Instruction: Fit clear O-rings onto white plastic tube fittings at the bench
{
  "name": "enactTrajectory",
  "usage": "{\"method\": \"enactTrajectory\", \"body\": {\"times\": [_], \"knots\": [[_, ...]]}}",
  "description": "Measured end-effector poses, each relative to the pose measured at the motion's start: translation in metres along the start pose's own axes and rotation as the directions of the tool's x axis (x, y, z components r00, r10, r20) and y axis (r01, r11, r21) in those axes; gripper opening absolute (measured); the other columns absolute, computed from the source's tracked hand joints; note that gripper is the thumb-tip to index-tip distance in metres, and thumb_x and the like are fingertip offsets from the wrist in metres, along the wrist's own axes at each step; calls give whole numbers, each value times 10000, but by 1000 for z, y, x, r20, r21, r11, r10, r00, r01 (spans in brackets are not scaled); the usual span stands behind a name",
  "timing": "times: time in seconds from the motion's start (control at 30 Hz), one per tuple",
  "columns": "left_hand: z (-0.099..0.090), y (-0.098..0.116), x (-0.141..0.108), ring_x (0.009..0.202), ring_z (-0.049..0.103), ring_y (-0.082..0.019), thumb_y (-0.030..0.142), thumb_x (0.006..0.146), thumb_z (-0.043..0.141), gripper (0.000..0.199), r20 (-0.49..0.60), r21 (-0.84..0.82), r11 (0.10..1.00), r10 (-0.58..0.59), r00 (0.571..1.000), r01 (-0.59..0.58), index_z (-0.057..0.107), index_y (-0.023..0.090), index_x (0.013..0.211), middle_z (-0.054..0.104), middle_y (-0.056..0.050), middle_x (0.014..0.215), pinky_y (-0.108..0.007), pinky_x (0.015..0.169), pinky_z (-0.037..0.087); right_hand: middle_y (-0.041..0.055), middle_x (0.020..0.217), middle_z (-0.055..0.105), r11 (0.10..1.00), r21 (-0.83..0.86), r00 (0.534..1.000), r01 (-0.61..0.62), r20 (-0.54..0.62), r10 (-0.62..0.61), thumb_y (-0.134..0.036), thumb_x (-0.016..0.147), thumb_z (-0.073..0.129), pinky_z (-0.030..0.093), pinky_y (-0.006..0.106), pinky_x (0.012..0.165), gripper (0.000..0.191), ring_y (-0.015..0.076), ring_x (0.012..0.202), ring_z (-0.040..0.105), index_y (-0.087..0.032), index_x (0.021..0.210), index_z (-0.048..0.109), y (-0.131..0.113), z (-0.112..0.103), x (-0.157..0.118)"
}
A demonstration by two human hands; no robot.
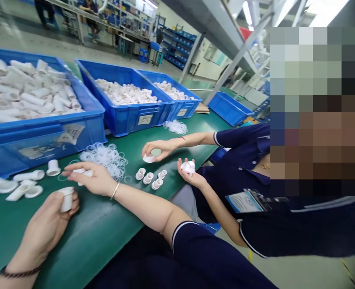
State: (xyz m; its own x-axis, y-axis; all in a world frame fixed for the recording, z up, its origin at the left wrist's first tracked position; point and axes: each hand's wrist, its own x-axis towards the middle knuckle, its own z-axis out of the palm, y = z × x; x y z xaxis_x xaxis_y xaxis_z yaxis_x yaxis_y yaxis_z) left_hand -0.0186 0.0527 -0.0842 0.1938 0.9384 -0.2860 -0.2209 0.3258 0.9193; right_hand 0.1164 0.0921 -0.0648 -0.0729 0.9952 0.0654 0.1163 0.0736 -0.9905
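Observation:
My left hand (46, 220) is closed round a white flanged plastic tube (66, 200), wide rim upward, low above the green table. Just beyond it, my right hand (94, 178) grips another white plastic tube (82, 172), partly hidden by the fingers. A thin clear ring (64, 178) shows by my right fingertips; I cannot tell whether they hold it. Several white flanged tubes (28, 175) lie or stand on the table left of my hands, and one stands upright (53, 167) beside my right fingertips. A loose heap of clear rings (106, 158) lies behind my right wrist.
Blue bins (84, 120) of white plastic parts line the table's back. At my right, a co-worker's hands (162, 148) hold white pieces. Several short white fittings (148, 178) stand between us. A second ring pile (176, 127) and an open blue crate (230, 108) are farther off.

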Motion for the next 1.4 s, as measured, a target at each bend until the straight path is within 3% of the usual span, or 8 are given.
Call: {"method": "enactTrajectory", "body": {"times": [0.23,0.47,0.63,0.83,0.97,1.23,1.33,1.4], "knots": [[10,-2,-7,593,442,-77,422,798,635,295,105,-187,980,83,991,-62,544,169,920,551,5,741,-211,536,359,46,1072,678,941,337,993,43,93,-78,-422,812,625,541,333,845,320,200,1026,642,-225,1064,631,9,10,-8],[3,3,-8,662,547,-97,392,860,559,379,88,-289,952,133,987,-102,468,212,1182,592,-12,831,-226,611,414,70,1248,587,976,156,984,150,77,-164,-448,860,554,514,342,882,339,207,1116,579,-232,1110,628,9,5,-13],[-4,4,-3,668,607,-113,364,837,602,417,42,-309,942,150,988,-129,429,245,1197,623,-12,852,-255,655,461,45,909,649,957,-131,954,258,-119,-274,-402,857,572,519,322,763,232,159,827,617,-193,938,629,13,-4,-8],[-6,4,4,760,614,-103,306,823,636,239,-155,-562,802,138,978,-202,443,205,920,614,23,830,-282,755,502,63,1000,586,715,-388,809,581,178,-561,-300,849,596,505,344,842,109,165,909,584,-209,903,620,11,7,-21],[-3,7,4,756,597,-91,289,840,616,175,-152,-610,769,125,980,-193,484,180,877,603,13,832,-248,745,502,83,1176,540,628,-525,810,574,253,-529,-314,863,577,536,319,742,146,123,740,574,-227,969,628,13,11,-25],[5,3,-10,879,616,-146,330,839,599,275,51,-420,896,181,982,-143,452,212,1038,607,-31,992,-340,814,493,93,1114,572,591,-609,817,529,178,-548,-266,892,502,516,334,834,154,189,993,577,-207,977,615,-7,2,-26],[0,3,-10,794,606,-152,302,822,602,347,69,-66,958,282,957,-278,433,221,1114,607,-39,938,-336,743,486,105,1093,577,514,-745,831,425,96,-547,-288,878,511,487,341,866,162,207,1021,559,-184,948,614,-25,-34,-18],[-9,6,-8,804,576,-159,259,807,600,264,24,317,841,456,890,-439,513,211,1052,588,-47,950,-339,755,470,116,1061,581,427,-867,875,256,20,-484,-304,862,519,469,347,868,184,223,1004,560,-166,929,621,-37,-71,-7]]}}
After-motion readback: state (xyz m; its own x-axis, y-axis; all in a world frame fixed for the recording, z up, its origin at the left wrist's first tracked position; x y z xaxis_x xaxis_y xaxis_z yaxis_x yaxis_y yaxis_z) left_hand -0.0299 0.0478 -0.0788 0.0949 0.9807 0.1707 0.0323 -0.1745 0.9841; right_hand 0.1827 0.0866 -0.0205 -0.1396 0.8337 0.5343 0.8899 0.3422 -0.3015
